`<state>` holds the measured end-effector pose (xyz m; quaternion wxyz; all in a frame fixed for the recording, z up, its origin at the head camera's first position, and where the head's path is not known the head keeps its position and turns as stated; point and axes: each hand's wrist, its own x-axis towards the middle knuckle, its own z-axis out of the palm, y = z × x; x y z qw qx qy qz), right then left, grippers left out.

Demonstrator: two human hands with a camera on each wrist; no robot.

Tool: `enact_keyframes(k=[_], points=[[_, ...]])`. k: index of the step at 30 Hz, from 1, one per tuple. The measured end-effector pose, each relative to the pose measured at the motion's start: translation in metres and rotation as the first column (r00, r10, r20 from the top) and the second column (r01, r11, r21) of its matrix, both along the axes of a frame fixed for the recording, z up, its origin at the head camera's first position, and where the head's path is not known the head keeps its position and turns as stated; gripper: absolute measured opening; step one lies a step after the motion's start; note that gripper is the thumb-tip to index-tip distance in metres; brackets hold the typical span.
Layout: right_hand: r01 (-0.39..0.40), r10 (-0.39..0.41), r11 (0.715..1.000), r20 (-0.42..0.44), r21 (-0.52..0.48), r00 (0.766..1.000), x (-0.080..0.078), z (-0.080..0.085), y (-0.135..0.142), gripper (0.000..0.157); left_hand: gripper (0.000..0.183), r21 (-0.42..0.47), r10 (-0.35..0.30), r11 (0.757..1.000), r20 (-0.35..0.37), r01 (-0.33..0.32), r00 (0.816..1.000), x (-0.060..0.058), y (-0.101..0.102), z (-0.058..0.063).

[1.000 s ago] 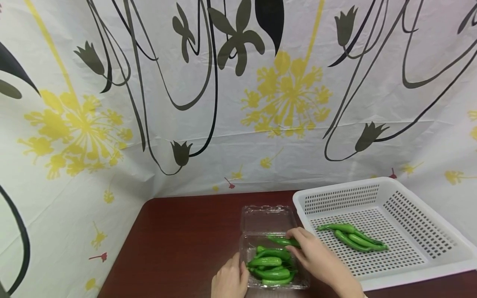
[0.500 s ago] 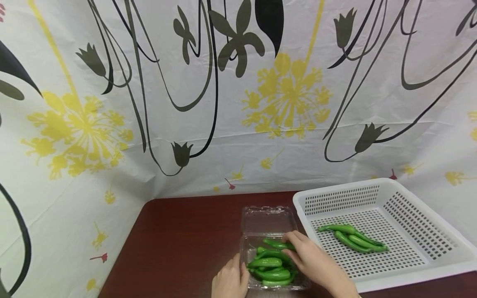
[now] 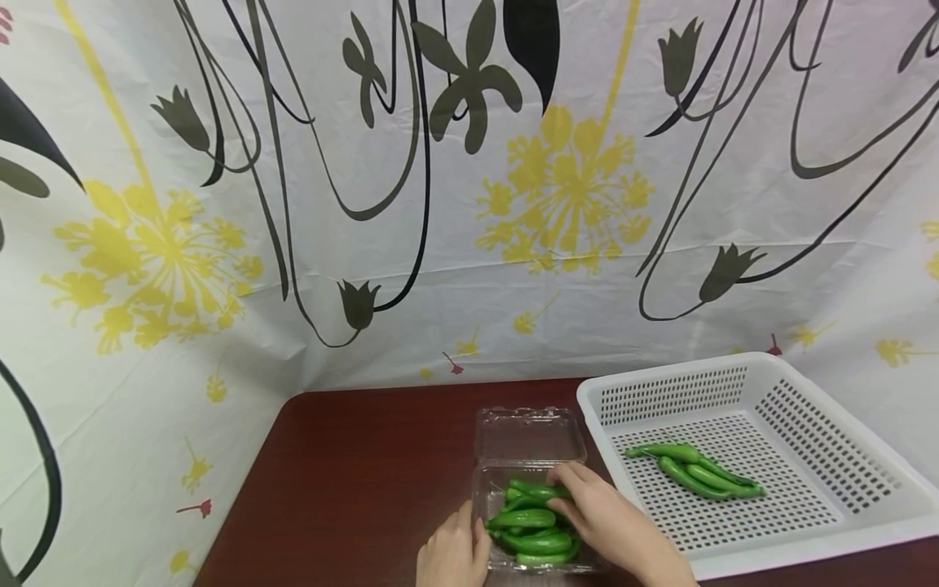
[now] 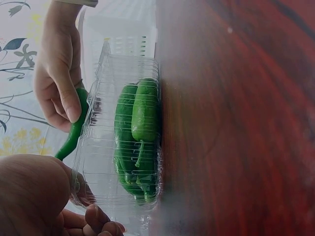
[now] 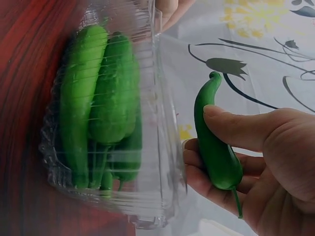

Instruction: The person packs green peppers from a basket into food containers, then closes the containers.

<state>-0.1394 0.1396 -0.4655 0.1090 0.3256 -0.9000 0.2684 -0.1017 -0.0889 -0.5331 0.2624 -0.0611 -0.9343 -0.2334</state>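
Note:
Over the clear plastic clamshell box (image 3: 482,481), my right hand (image 3: 605,514) pinches a green chili pepper (image 5: 211,132) between thumb and fingers. In the right wrist view that pepper is level with the box's rim, its stem toward the palm. Several more green peppers (image 3: 522,520) lie piled inside the box, seen through its ribbed wall in both wrist views. My left hand (image 3: 451,548) is at the box's left side, and in the left wrist view its thumb and fingers (image 4: 96,216) grip the wall at the rim.
A white perforated basket (image 3: 792,542) stands on the right, with several green peppers (image 3: 704,473) on its floor. The box's transparent lid (image 3: 530,436) lies folded back, away from me. Dark red tabletop (image 3: 352,481) stretches to the left, and a patterned cloth (image 3: 469,318) hangs behind.
My right hand has moved left and toward me over the box, carrying its pepper from the far edge to above the pile. The left hand stays on the box.

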Motion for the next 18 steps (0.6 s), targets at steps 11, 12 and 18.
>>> enact_keyframes(k=[11,12,18], points=[[-0.005,0.005,1.0,-0.007,0.0,1.0,0.0001,-0.0045,-0.0042,0.017,0.017,-0.002,0.0,1.0,-0.001,0.0,1.0,0.0001,-0.0002,0.0005],[-0.006,0.006,1.0,-0.007,0.001,1.0,0.0,-0.0048,-0.0046,0.017,0.017,-0.001,0.0,1.0,0.0,0.0,1.0,0.0001,-0.0002,0.0006],[-0.024,0.023,1.0,0.054,0.002,0.998,-0.0013,-0.0076,-0.0036,0.016,0.017,0.003,-0.005,1.0,0.012,0.005,1.0,0.0003,-0.0003,0.0005]])
